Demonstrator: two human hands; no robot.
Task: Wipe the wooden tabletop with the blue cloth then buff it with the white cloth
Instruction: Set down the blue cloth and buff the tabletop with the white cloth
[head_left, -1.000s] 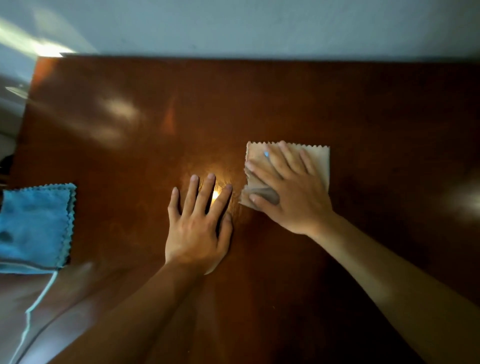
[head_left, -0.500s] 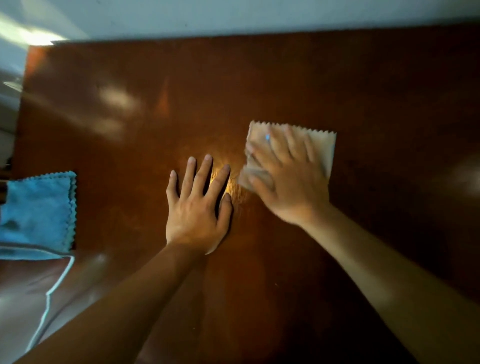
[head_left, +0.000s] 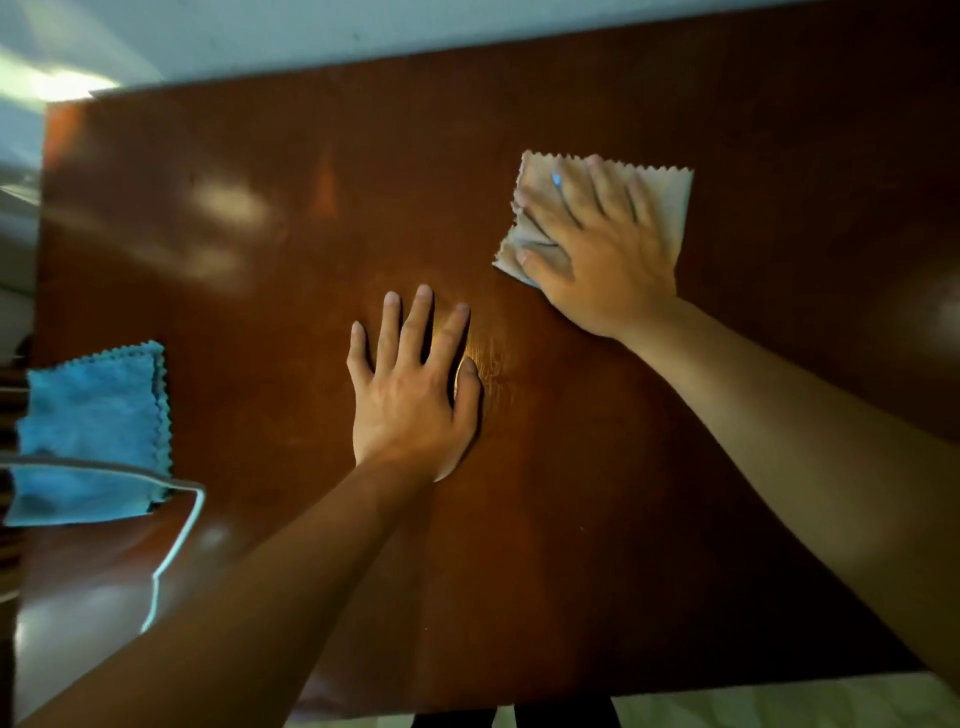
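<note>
Now the buffing step is in hand: the right hand (head_left: 602, 249) presses flat, fingers spread, on the white cloth (head_left: 670, 208) beneath it. The left hand (head_left: 410, 395) lies open on the wooden tabletop (head_left: 571, 519); the blue cloth (head_left: 93, 431) rests far to its left. Next, I judge, the cloth must sweep over unbuffed wood.

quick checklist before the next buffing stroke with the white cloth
1. White cloth under the right hand: ok, the fingers lie spread flat over it.
2. Cloth lying flat: not ok, its near left corner is bunched up beside the thumb.
3. Left hand bracing: ok, it rests flat on the wooden tabletop, apart from the cloth.
4. Blue cloth out of the way: ok, it lies at the table's left edge, touched by neither hand.
5. White cable near the blue cloth: ok, far from the right hand.
6. Tabletop already dry and streak-free: cannot tell, glare and dim light hide the finish.
</note>
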